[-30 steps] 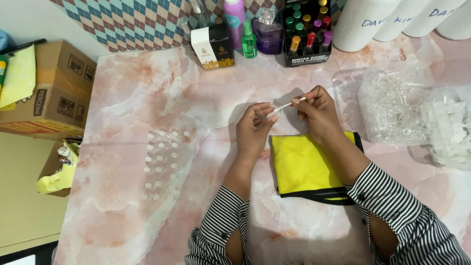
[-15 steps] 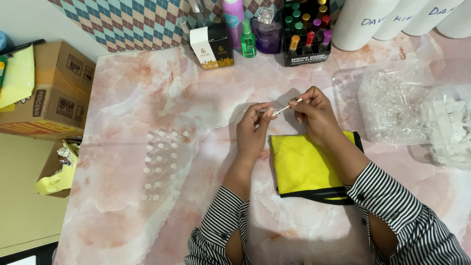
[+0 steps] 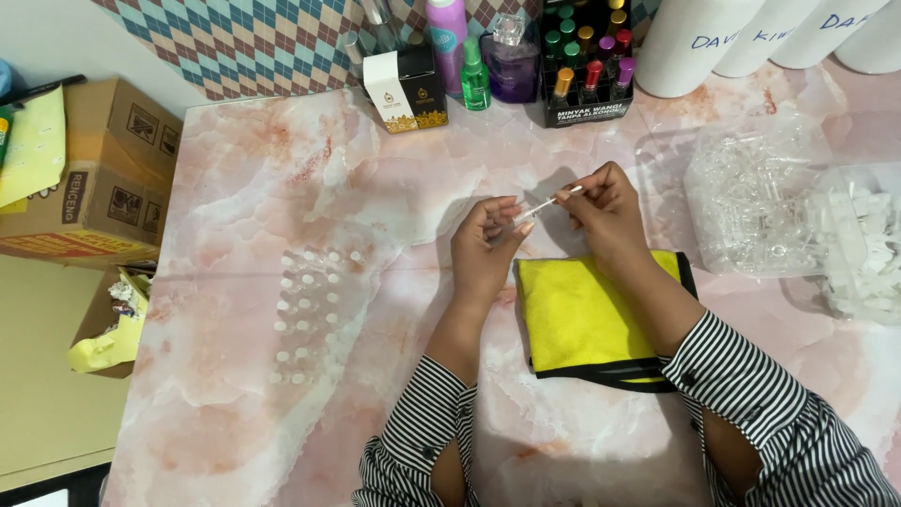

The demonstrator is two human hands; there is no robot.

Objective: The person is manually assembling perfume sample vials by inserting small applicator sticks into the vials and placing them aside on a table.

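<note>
Head view, looking straight down: both hands meet just above the far edge of the yellow cloth (image 3: 589, 314), and between them sits a thin pale tube (image 3: 547, 204), something like a slim clear vial. Its long axis runs on a slant, low at the left hand (image 3: 485, 246), rising toward the right hand (image 3: 605, 208). The left hand has its fingertips pinched on the lower end; the right hand is closed round the upper end, fingers curled in tight. Each hand is on the tube, so neither is the nearer. What exactly caps the ends is too small to tell.

The cloth is soft, fuzzy, dark-edged, lying flat on the glossy pink marbled tabletop (image 3: 357, 207). Right of the cloth, a crinkly clear bag of small glassy tubes (image 3: 755, 202), and beyond it a bag of small white caps (image 3: 868, 249). Left of the cloth, rows of little white dots (image 3: 305, 314) stand on the tabletop.
</note>
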